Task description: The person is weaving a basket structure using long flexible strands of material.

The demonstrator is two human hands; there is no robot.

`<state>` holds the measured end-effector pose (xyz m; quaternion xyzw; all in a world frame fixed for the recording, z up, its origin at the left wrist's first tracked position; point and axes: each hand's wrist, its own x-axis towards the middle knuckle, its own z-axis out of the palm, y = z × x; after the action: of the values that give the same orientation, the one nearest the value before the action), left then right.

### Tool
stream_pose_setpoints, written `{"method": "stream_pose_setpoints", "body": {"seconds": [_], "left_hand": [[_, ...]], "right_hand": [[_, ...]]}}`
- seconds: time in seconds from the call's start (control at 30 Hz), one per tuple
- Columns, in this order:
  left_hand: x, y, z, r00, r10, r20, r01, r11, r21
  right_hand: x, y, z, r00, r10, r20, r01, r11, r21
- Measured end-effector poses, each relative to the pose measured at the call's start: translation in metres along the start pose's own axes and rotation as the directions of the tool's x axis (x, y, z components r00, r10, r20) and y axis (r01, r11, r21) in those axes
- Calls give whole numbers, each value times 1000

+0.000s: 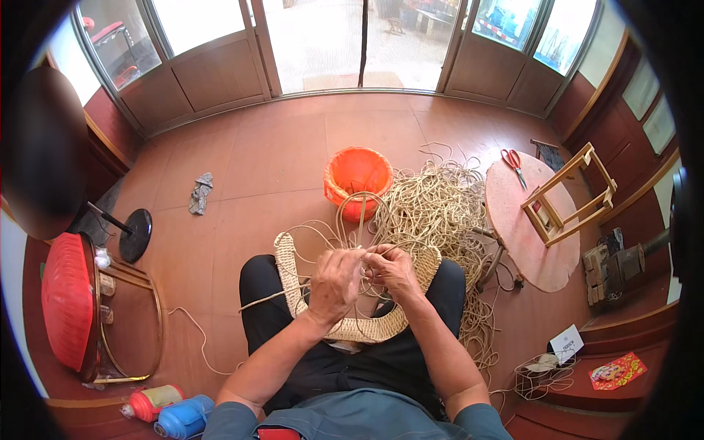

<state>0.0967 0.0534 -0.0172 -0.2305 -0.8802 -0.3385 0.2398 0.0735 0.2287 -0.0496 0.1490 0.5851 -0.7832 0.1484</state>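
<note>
Across my lap lies a U-shaped woven piece [370, 328] of pale straw-coloured cord, its curved side toward me and its two arms pointing away. Loose cord ends [352, 213] loop up and out from its middle. My left hand [334, 282] has its fingers bent and pressed together around cord strands. Close beside it, my right hand [394, 270] pinches cord too, and the fingertips of both hands nearly meet above the opening of the woven piece. Exactly which strands each hand grips is partly hidden by the fingers.
Beyond my knees stands an orange bucket [357, 174]; right of it spreads a big heap of cord [433, 205]. A round board [506, 220] carries red-handled scissors [515, 169] and a wooden frame [572, 198]. At left are a red-seated chair [67, 301], thermos flasks [183, 416] and a grey cloth [200, 193].
</note>
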Motion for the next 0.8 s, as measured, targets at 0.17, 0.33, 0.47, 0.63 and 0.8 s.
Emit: {"method": "stream_pose_setpoints", "body": {"seconds": [0.17,0.33,0.47,0.63,0.8], "left_hand": [[-36,15,-2,982,-188,26,190,969,-159],[-47,27,4,937,-319,142,349,875,-335],[-46,24,16,895,-422,146,438,763,-476],[-47,20,35,867,-471,166,468,652,-596],[-37,18,44,801,-546,245,570,572,-590]], "right_hand": [[-3,-8,-3,998,32,51,-30,998,-57],[-5,-8,-4,997,44,62,-37,993,-111],[-7,-6,-7,997,14,81,3,977,-213],[-7,-1,-8,996,-5,84,29,959,-280],[-10,-2,-7,996,-3,95,18,987,-157]]}}
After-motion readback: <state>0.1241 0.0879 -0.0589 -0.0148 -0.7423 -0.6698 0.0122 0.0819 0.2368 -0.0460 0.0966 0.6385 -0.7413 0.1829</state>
